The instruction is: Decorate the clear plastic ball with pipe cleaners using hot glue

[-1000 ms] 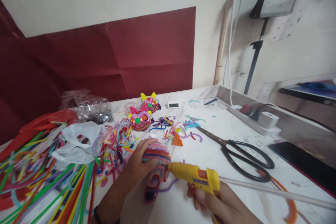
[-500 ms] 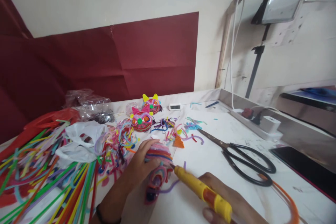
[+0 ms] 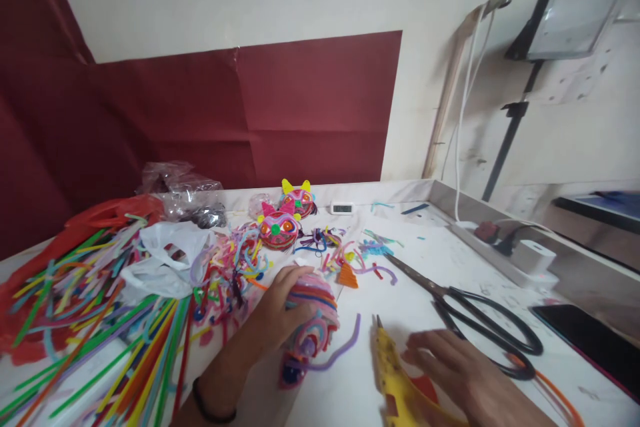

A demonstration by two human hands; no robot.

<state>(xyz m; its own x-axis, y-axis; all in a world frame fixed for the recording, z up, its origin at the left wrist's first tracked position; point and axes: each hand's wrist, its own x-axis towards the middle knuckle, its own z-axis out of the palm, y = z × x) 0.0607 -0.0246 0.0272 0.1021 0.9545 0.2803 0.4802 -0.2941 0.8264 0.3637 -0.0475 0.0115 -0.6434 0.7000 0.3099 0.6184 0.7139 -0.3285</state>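
My left hand (image 3: pixel 283 310) is closed on a rounded craft piece (image 3: pixel 315 300) covered in pink, orange and blue pipe cleaners, with its thumb on top. From the piece's lower end a loose purple pipe cleaner (image 3: pixel 345 352) curls out to the right. A yellow glue gun (image 3: pixel 393 370) lies on the white table, its dark nozzle pointing away from me. Just right of it is my right hand (image 3: pixel 465 370), fingers stretched out and loose from the gun's body. Large black-handled scissors (image 3: pixel 443 293) lie beyond that hand.
Bundles of coloured pipe cleaners (image 3: pixel 145 360) and a white plastic bag (image 3: pixel 167 253) cover the left side. Two finished cat faces (image 3: pixel 280 230) stand at the back. A phone (image 3: pixel 585 340) and a power strip (image 3: pixel 505 257) line the right edge.
The glue gun's tip has left the craft piece, and the gun now rests on the table to its right. My right hand has loosened from it. The left hand keeps its hold.
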